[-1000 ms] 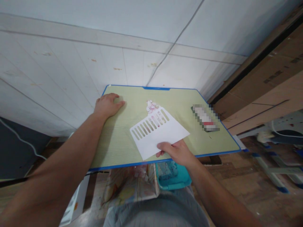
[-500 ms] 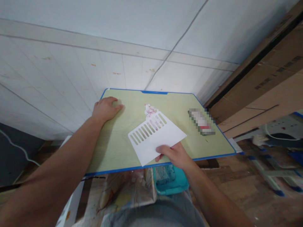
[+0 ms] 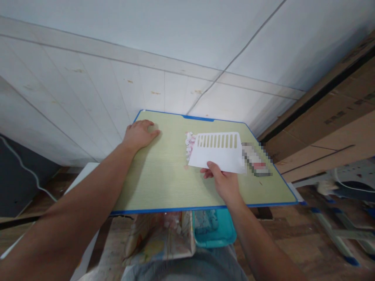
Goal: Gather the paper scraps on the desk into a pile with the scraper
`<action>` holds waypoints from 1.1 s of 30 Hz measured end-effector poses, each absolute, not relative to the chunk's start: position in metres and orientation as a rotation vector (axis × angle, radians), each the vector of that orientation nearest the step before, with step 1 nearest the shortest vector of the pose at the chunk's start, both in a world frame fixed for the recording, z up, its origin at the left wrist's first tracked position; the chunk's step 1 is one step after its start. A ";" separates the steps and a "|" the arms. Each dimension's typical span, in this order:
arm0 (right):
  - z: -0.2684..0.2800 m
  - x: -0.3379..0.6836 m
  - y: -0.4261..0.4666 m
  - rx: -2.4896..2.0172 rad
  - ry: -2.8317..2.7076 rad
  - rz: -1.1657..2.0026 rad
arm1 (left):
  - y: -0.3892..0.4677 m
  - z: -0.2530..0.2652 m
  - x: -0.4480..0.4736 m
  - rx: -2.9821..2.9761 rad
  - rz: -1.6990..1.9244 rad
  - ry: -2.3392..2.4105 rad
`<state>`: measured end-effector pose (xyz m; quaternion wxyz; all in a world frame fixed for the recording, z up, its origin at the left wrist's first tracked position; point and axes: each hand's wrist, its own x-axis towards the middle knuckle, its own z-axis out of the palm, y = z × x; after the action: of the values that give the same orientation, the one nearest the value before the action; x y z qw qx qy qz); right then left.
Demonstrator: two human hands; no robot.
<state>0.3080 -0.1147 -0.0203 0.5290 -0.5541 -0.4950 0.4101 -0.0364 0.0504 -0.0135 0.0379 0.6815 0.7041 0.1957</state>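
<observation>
My right hand (image 3: 224, 179) grips a white slotted card (image 3: 218, 156) by its near edge, thumb on top and fingers underneath. A row of long slots runs along the card's far side. Partly covered by the card's left end, a small heap of pale pink and white scraps (image 3: 190, 144) lies on the pale green tabletop (image 3: 164, 183). My left hand (image 3: 141, 134) rests on the table's far left part, fingers curved and thumb spread apart, with nothing in it.
A pixelated flat object (image 3: 256, 160) lies at the table's right. Below the near edge are a turquoise basket (image 3: 215, 242) and a patterned bag (image 3: 164, 248). Cardboard boxes (image 3: 328, 113) stand at the right; a cable (image 3: 234, 58) runs down the wall behind.
My right hand has shifted the card right and away from me, turning it so its slots point straight ahead. The left hand stays on the table. The view has tilted slightly.
</observation>
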 end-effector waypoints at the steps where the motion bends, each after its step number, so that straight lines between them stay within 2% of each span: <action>1: -0.020 0.308 -0.114 -1.329 -1.200 0.983 | 0.051 -0.014 -0.036 2.089 0.599 2.162; 16: -0.012 0.317 -0.126 -1.427 -1.436 0.980 | 0.053 -0.017 -0.039 2.083 0.598 2.171; 24: -0.026 0.323 -0.132 -1.308 -1.298 1.036 | 0.053 -0.015 -0.039 2.097 0.592 2.150; 33: -0.012 0.321 -0.132 -1.357 -1.429 1.030 | 0.053 -0.015 -0.041 2.088 0.608 2.138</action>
<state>0.3206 -0.1324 -0.0121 0.4430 -0.5471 -0.5762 0.4152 -0.0407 0.0531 -0.0151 0.0458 0.6840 0.7004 0.1990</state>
